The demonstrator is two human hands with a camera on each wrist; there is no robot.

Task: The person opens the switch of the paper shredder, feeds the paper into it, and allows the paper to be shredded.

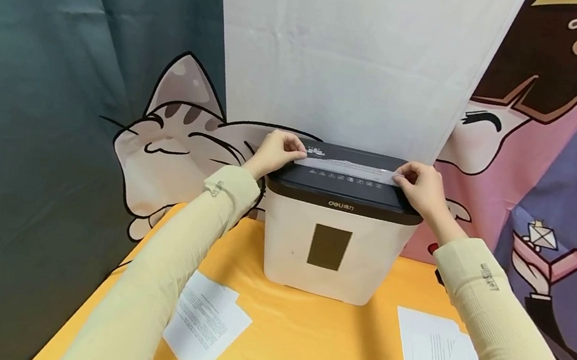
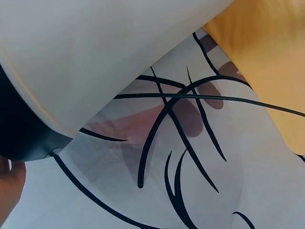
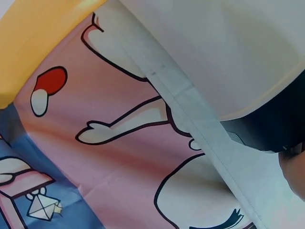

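Note:
A white paper shredder [image 1: 286, 235] with a dark lid stands at the back of the table. A sheet of paper [image 1: 346, 169] stands in the slot on its top, only a low strip of it showing. My left hand [image 1: 277, 153] pinches the sheet's left end, and my right hand [image 1: 422, 186] pinches its right end. In the left wrist view the hand [image 2: 10, 188] shows at the edge, by the shredder's dark lid [image 2: 28, 129]. The right wrist view has only a bit of the hand [image 3: 293, 171] beside the lid.
Printed sheets [image 1: 205, 323] lie on the yellow table [image 1: 297, 343] at left. More printed sheets [image 1: 424, 356] lie at right, partly under my right sleeve. A black cord [image 2: 228, 98] runs beside the shredder. Behind hangs a cartoon-printed curtain [image 1: 340, 57].

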